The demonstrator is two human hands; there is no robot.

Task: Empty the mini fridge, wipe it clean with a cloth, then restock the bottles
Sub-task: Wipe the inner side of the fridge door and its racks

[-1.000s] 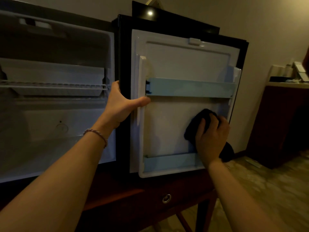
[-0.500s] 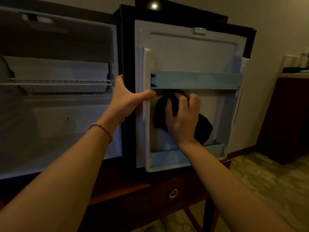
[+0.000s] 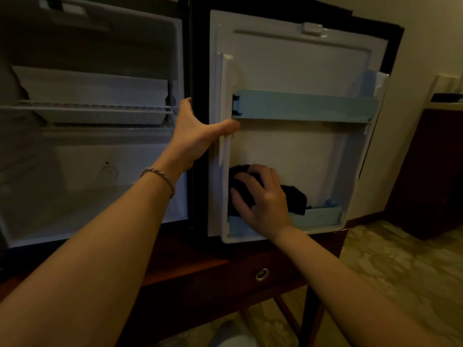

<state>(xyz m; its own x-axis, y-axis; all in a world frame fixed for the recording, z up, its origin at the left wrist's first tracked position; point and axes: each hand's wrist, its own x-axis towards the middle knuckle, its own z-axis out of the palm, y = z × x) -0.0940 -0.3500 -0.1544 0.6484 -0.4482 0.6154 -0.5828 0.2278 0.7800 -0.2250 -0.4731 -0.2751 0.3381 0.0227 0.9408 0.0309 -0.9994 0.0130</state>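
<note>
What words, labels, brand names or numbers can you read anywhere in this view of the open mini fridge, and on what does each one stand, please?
None: no readable text shows anywhere.
Inner face of the fridge door: plain white, no label.
Blue door shelf rail: no print.
Back wall of the fridge: a faint round mark, too dim to tell whether it holds writing.
Dark cloth under the right hand: no tag visible.

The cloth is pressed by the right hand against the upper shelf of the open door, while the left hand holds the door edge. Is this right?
Not quite. The head view shows the right hand pressing the cloth low on the door, just above the bottom shelf. The left hand does hold the door edge.
</note>
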